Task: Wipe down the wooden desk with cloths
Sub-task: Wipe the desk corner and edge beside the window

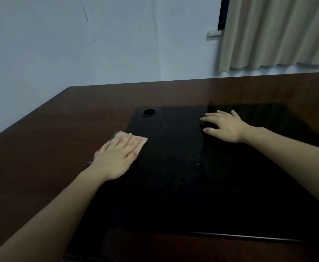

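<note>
Tabletop [51, 129]: dark wood, black mat [183, 176] at centre. Left hand [115, 157]: flat, fingers straight, pressing pink cloth [128, 141] at the mat's left edge. Right hand [224, 125]: spread flat on mat; any cloth beneath is indiscernible. Step: wiping. Next, likely: sweep cloth across.

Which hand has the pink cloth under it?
The left hand presses flat on the pink cloth. The right hand rests on the black desk pad; no pink under it.
</note>
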### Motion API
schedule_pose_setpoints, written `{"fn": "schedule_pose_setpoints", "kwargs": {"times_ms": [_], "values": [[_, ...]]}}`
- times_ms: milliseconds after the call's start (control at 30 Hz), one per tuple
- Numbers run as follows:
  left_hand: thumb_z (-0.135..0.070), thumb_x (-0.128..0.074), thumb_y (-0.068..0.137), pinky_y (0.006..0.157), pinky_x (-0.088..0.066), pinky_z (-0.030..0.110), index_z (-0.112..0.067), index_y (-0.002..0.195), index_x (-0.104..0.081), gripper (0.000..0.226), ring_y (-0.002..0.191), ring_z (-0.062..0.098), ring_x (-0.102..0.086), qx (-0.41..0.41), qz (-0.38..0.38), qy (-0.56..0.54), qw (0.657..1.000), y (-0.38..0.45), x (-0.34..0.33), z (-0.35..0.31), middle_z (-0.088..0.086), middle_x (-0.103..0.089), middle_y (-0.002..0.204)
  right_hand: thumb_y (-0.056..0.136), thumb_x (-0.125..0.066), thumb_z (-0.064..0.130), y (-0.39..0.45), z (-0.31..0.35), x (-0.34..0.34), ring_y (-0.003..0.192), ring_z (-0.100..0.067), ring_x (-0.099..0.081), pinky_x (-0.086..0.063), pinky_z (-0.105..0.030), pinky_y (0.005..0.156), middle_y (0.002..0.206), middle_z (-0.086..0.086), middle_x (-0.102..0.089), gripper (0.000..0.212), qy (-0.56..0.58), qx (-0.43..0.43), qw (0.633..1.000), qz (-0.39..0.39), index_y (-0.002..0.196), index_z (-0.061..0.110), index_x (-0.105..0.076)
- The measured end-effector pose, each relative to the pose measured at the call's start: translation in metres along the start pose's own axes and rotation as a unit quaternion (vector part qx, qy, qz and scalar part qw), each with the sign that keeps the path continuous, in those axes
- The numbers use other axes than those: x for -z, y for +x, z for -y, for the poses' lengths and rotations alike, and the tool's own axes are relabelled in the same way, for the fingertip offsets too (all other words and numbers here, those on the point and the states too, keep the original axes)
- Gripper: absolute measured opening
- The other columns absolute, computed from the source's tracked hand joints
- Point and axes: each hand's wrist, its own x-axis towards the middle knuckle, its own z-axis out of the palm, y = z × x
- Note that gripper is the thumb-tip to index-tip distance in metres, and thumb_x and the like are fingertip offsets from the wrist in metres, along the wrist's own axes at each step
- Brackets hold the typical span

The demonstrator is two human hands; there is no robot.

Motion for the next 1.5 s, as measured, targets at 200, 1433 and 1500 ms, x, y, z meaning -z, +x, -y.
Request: {"fn": "schedule_pose_setpoints", "kwargs": {"times_ms": [200, 1433, 1500], "values": [[-0.067, 0.008, 0.091, 0.125, -0.004, 0.046, -0.056, 0.155, 0.007, 0.065, 0.156, 0.01, 0.01, -0.134, -0.029, 0.016, 0.99, 0.001, -0.013, -0.087, -0.02, 0.007, 0.169, 0.103, -0.033, 0.06, -0.004, -0.005, -0.017, 0.156, -0.028, -0.009, -0.003, -0.066, 0.12, 0.168, 0.009, -0.017, 0.056, 0.024, -0.018, 1.0, -0.01, 0.156, 0.042, -0.029], [-0.069, 0.018, 0.082, 0.126, -0.001, 0.047, -0.055, 0.154, 0.014, 0.073, 0.154, 0.01, 0.019, -0.136, -0.018, 0.033, 0.99, 0.03, -0.006, -0.151, -0.021, 0.017, 0.167, 0.105, -0.036, 0.054, -0.033, -0.067, 0.001, 0.156, -0.026, -0.013, -0.015, -0.057, 0.122, 0.166, 0.003, -0.026, 0.054, 0.065, -0.016, 0.997, -0.043, 0.154, 0.03, -0.039], [-0.065, 0.015, 0.09, 0.125, 0.0, 0.047, -0.055, 0.154, 0.014, 0.065, 0.154, 0.01, 0.019, -0.204, -0.024, 0.041, 0.978, 0.012, -0.012, -0.179, -0.021, 0.015, 0.167, 0.105, -0.038, 0.053, -0.044, -0.076, 0.003, 0.156, -0.026, -0.013, -0.015, -0.057, 0.122, 0.166, 0.003, -0.026, 0.054, 0.062, -0.026, 0.997, -0.042, 0.154, 0.03, -0.039]]}}
